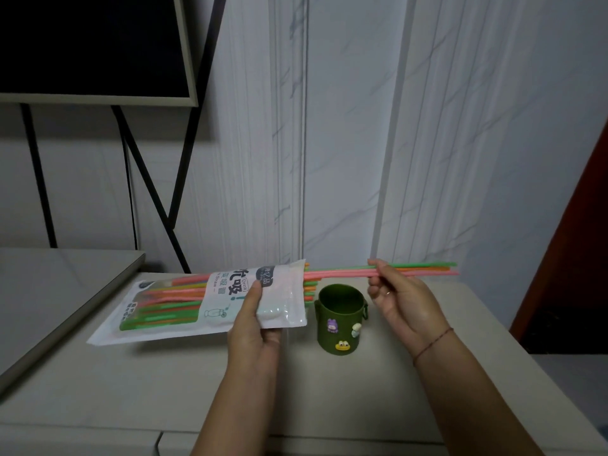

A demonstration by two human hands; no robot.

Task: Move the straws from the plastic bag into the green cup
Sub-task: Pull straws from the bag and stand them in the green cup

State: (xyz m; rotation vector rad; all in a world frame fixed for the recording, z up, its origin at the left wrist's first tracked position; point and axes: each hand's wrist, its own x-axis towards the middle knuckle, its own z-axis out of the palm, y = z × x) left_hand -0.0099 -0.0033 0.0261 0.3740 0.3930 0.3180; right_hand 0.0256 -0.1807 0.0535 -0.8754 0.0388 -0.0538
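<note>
My left hand (255, 319) grips the plastic bag (171, 304) near its open right end and holds it level above the table. Inside the bag lie several pink, orange and green straws. My right hand (399, 296) pinches a few straws (339, 273), pink, orange and green, which stick out of the bag's mouth to the right, partly pulled out. The green cup (340, 319) stands upright on the table just below the bag's mouth, between my hands. It carries small cartoon stickers and looks empty.
The beige table (131, 383) has a raised panel (49, 291) at the left. A dark screen on a black stand (92, 44) hangs at the upper left. A white marbled wall (362, 126) is behind, and a dark red surface (575, 258) at the right.
</note>
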